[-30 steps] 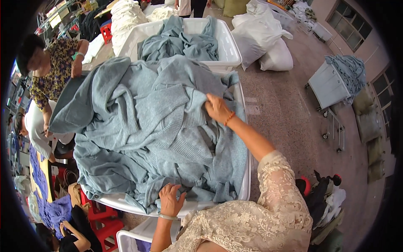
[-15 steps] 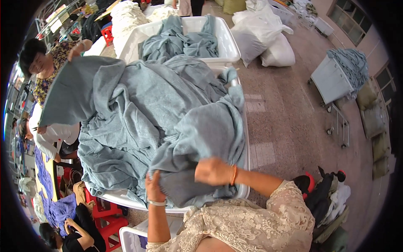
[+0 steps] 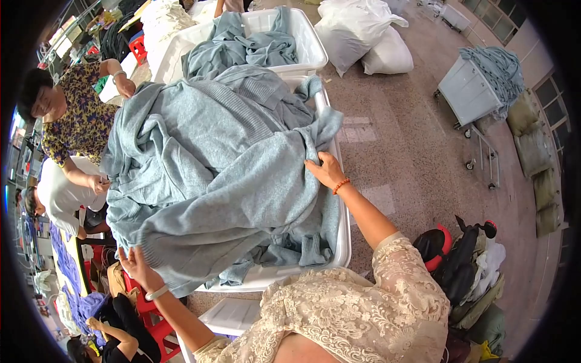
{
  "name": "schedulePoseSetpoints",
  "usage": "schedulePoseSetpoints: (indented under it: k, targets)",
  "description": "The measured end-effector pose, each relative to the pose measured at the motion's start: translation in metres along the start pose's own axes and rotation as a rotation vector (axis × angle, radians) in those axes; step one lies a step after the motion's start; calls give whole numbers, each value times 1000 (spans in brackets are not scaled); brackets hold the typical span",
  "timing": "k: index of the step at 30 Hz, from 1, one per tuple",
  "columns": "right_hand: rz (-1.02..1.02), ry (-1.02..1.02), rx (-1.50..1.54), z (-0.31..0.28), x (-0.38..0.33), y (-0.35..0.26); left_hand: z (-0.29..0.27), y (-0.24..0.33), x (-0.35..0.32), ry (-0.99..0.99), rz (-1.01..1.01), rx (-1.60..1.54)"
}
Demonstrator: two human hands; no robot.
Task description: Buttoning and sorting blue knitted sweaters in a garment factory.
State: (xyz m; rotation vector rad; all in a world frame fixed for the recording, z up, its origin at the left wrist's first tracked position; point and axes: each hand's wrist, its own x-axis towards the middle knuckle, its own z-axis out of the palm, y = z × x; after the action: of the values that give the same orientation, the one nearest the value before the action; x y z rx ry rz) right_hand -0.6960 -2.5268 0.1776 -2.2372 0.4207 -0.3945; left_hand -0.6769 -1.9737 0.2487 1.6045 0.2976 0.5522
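A grey-blue knitted sweater is spread over the pile in a white bin in front of me. My right hand is closed on its edge at the bin's right side. On the near left, my left hand pinches the ribbed hem, its fingers partly stretched along the cloth. The hem droops over the bin's near rim. More knitwear shows beneath it. Across the bin, a co-worker's hand touches the pile's far left, and that person's other hand is at its left edge.
A second white bin with similar knitwear stands beyond. White sacks lie past it. A wheeled cart with knitwear stands at right. Red stools, a white container and a seated person are at lower left.
My hands have moved apart, the left one leftward and the right one up and away, spreading the sweater. The co-worker has lowered the raised cloth onto the pile.
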Motion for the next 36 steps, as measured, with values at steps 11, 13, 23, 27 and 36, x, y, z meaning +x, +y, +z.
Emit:
schedulePoseSetpoints:
  k: [11, 13, 23, 27, 36]
  targets:
    - [39, -583, 1153, -29, -31, -182, 206, 33, -218, -770, 362, 280]
    - [-26, -514, 1278, -21, -41, -192, 213, 19, -202, -664, 122, 111]
    - [-699, 168, 335, -33, -15, -159, 149, 108, -33, -354, 718, 1094]
    - [-576, 306, -161, -48, -13, -145, 198, 158, 21, -346, 707, 964]
    - [-328, 595, -319, -166, 1, -110, 345, 316, -27, -674, 909, -259]
